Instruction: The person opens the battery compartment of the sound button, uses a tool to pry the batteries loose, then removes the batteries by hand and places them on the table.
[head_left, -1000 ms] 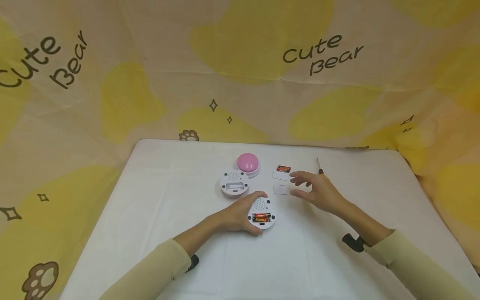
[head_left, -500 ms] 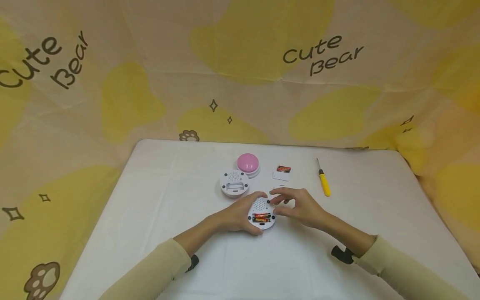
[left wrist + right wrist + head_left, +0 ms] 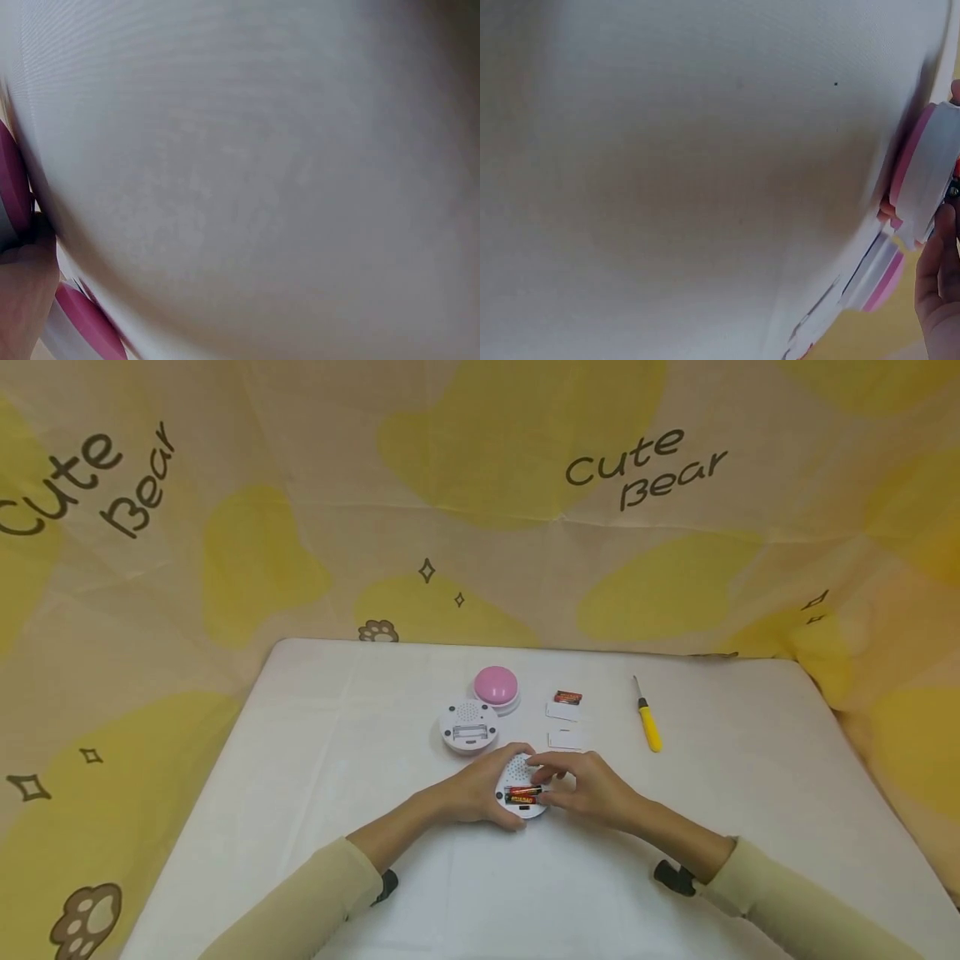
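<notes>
My left hand point(image 3: 472, 789) grips the rim of an upturned round button point(image 3: 519, 768), with a white base and speaker holes; its pink side faces down in the right wrist view. Red and black batteries point(image 3: 522, 797) lie at its open compartment. My right hand point(image 3: 588, 787) has its thumb and bent fingers at a battery's right end point(image 3: 953, 189), seemingly pinching it; the fingers partly hide the contact. Behind, a second upturned button point(image 3: 468, 727) has a bare compartment. Next to it a third button point(image 3: 496, 685) stands pink side up.
Two small white covers point(image 3: 562, 739) lie right of the buttons, with more red batteries point(image 3: 567, 697) behind them. A yellow-handled screwdriver point(image 3: 648, 727) lies farther right. A white cloth point(image 3: 337, 693) covers the table, and a patterned curtain point(image 3: 480, 527) hangs at its far side.
My right hand has moved left and nearer, from beside the white covers to the batteries in the held button, uncovering the screwdriver. My left hand and the button have stayed put.
</notes>
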`<state>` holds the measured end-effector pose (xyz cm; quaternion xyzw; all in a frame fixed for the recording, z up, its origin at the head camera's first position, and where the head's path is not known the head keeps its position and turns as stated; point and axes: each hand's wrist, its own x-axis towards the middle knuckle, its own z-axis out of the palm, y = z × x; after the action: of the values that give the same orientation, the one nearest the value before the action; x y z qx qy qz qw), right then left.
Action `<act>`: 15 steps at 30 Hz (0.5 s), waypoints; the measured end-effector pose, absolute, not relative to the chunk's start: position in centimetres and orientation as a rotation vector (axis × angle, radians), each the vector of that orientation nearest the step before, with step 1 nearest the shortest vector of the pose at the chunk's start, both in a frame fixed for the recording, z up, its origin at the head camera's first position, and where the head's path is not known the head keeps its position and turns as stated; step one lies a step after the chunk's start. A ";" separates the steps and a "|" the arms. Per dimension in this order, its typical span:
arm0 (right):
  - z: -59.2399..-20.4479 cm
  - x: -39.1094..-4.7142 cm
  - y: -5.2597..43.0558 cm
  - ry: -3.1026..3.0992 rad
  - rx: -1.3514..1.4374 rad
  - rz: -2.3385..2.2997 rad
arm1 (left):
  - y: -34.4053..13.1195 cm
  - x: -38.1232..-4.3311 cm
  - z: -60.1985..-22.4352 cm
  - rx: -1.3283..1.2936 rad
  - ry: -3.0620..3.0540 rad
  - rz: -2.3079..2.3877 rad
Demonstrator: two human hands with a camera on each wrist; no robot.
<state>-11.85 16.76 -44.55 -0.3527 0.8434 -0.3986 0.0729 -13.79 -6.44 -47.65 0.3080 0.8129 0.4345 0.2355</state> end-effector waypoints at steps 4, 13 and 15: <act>-44.9 -11.8 16.5 2.577 -1.143 -1.155 | -6.5 -13.8 -47.7 0.828 2.240 1.181; -44.7 -11.7 16.3 2.679 -1.217 -1.018 | -6.5 -13.7 -47.7 0.800 2.246 1.162; -44.7 -11.7 16.3 2.703 -1.257 -0.995 | -6.5 -13.7 -47.6 0.792 2.246 1.161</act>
<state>-11.65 16.25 -44.67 -0.4000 0.8601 -0.3166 -0.0004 -13.74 -6.50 -47.64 0.2897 0.8222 0.4251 0.2435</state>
